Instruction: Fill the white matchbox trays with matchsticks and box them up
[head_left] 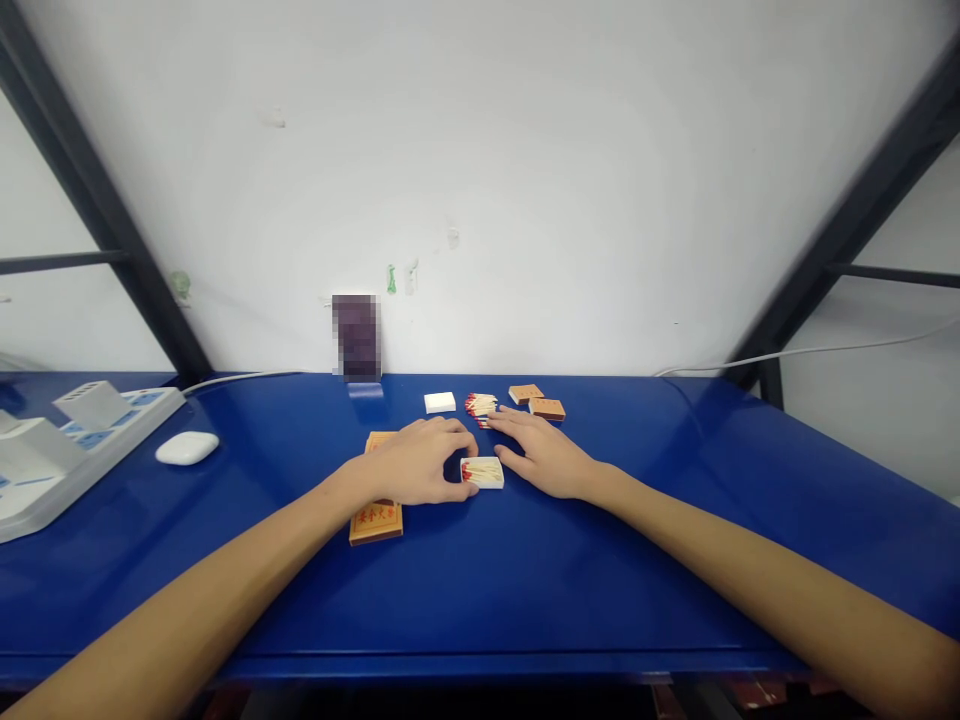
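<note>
My left hand (pixel 420 460) has its thumb and fingers around the left end of a small white matchbox tray (pixel 491 482), which holds several red-tipped matches (pixel 480 470). Past the tray, a loose heap of matches (pixel 478 404) lies on the table. My right hand (pixel 544 450) rests palm down, fingers stretched out, with the fingertips at the near right edge of that heap. Partly hidden under my left hand and wrist are yellow-orange matchboxes (pixel 377 524) with red lettering.
Behind the right hand lie two small brown matchboxes (pixel 547 409). A white tray or box (pixel 439 402) sits left of the heap. On the blue table (pixel 480 600) are a white earbud case (pixel 187 448) and a power strip (pixel 150 408). A blurred dark object (pixel 358 337) leans against the wall.
</note>
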